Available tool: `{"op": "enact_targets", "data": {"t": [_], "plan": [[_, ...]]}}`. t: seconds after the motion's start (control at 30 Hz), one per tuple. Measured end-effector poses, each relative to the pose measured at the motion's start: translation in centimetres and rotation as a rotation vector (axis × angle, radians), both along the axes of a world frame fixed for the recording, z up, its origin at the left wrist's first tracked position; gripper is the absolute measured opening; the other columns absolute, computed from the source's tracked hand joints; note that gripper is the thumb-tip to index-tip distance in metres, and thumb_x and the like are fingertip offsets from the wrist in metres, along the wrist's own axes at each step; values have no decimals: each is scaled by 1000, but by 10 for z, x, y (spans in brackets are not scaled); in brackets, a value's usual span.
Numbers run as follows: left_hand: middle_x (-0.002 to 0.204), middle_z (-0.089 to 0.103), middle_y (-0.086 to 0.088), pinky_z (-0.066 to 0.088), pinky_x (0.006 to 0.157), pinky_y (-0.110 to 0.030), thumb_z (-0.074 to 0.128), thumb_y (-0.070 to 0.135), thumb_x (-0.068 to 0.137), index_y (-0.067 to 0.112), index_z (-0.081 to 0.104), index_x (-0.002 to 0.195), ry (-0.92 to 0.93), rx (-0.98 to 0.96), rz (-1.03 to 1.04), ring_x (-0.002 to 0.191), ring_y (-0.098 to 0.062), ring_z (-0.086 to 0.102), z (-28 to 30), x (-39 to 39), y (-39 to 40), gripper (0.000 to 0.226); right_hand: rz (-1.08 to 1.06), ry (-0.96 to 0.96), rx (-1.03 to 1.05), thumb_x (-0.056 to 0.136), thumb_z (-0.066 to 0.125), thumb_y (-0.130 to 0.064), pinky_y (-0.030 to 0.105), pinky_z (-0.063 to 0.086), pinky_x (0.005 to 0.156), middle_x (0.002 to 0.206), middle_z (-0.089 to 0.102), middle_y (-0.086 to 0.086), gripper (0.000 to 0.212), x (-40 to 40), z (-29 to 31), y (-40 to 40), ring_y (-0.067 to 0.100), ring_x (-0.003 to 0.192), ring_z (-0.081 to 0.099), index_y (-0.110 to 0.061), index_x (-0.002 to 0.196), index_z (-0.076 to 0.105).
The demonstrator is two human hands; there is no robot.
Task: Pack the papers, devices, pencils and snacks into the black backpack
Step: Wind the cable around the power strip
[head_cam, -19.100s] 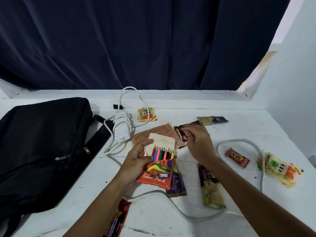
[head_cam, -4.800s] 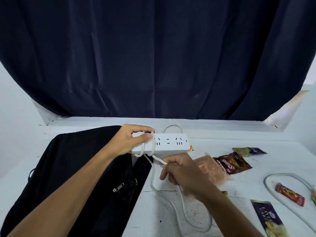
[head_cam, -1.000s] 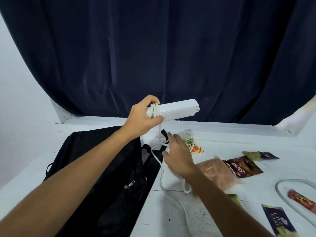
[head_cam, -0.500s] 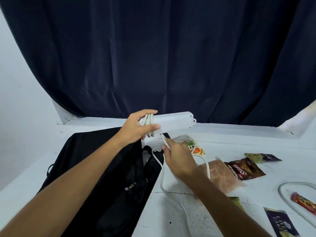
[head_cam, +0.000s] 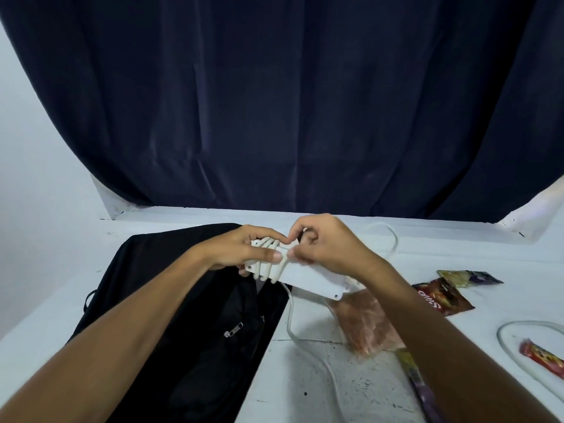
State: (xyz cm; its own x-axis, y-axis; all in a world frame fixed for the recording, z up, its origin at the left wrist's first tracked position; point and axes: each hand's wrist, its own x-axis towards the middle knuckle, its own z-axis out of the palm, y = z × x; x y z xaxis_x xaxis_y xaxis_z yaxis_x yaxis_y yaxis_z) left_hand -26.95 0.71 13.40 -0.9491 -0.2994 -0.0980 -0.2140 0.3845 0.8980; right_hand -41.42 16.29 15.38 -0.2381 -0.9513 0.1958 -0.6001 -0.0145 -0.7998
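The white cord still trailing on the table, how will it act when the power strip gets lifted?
The cord looks floppy, sagging from the power strip, so it would likely dangle. Loops under the left hand may slip if released.

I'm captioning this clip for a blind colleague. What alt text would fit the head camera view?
Two bare hands wind a white cord around a white power strip above a black backpack: the left hand grips the wrapped end while the right hand pinches the cord. Snack packets lie on the white table, a dark curtain behind.
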Motion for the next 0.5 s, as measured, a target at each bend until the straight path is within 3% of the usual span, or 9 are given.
{"op": "enact_targets", "data": {"t": [0.13, 0.27, 0.37, 0.43, 0.5], "plan": [[82, 59, -17, 38, 44, -22, 80, 39, 73, 18, 66, 120, 16, 235, -113, 57, -22, 51, 1, 4, 10, 52, 20, -130, -39, 65, 85, -13, 25, 36, 52, 61, 57, 10, 21, -11, 6, -3, 16, 55, 48, -7, 74, 66], [80, 61, -17, 41, 42, -21, 83, 39, 71, 13, 66, 118, 115, 408, -157, 52, -21, 54, -4, 5, 19, 56, 185, -434, 81, 76, 75, -8, 17, 31, 42, 54, 54, 1, 13, -28, 6, -3, 8, 45, 39, -2, 80, 64], [80, 57, -18, 39, 39, -20, 85, 39, 69, 4, 59, 126, 219, 488, -89, 48, -19, 49, -8, 4, 23, 72, 230, -691, 86, 73, 75, -22, 19, 41, 53, 63, 58, 0, 16, -40, -7, -1, 9, 53, 51, -12, 81, 66], [85, 55, -19, 37, 37, -19, 88, 41, 63, 0, 56, 126, 271, 510, 12, 51, -20, 44, -10, 5, 21, 82, 197, -752, 55, 71, 73, -26, 20, 47, 57, 74, 64, 2, 17, -44, -16, -2, 11, 61, 60, -15, 80, 65], [83, 52, -18, 35, 37, -19, 89, 43, 61, -2, 61, 117, 296, 505, 74, 54, -18, 40, -12, 5, 19, 77, 107, -791, -22, 79, 66, -20, 20, 49, 56, 74, 68, -2, 7, -41, -30, -3, 10, 62, 63, -13, 81, 63]]}}
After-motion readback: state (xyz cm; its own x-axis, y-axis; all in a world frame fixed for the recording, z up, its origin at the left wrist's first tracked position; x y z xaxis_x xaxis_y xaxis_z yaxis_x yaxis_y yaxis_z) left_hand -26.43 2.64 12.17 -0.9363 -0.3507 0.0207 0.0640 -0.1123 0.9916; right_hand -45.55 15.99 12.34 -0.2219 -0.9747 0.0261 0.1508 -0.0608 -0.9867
